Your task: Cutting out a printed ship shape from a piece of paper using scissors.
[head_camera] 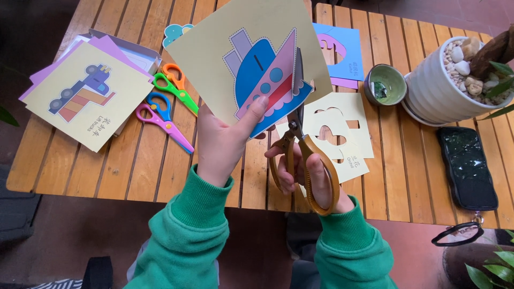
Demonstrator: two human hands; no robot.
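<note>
Slatted wooden tabletop [134, 160] outdoors, dark reddish floor below. Left hand [222, 142] up over the tabletop, fingers pinching 1 yellow sheet [214, 48] w/ a printed blue-and-pink ship [265, 80], thumb pressed on the ship's lower edge. Right hand [310, 174] thru the loops of 1 pair of tan-handled scissors [302, 155], fingers wrapped round the handles; blades pointing up, nearly closed, running along the ship's right edge, partly cut already. Both sleeves green.

On the tabletop, left: 2 small plastic scissors, 1 orange-and-green pair [176, 85], 1 blue-and-pink pair [160, 120], just beside each other. Further left: stack of craft sheets [80, 96], top one yellow w/ a truck picture, purple sheets under it, over a box edge. Behind the held sheet: 1 blue sheet [342, 51] w/ a purple shape; 2 pale yellow leftover sheets [345, 134] w/ cut-out holes beneath the scissors. Right: 1 small green bowl [388, 83], touching 1 white ribbed planter [433, 96] filled w/ pebbles; 1 dark phone [467, 166] near the edge.
</note>
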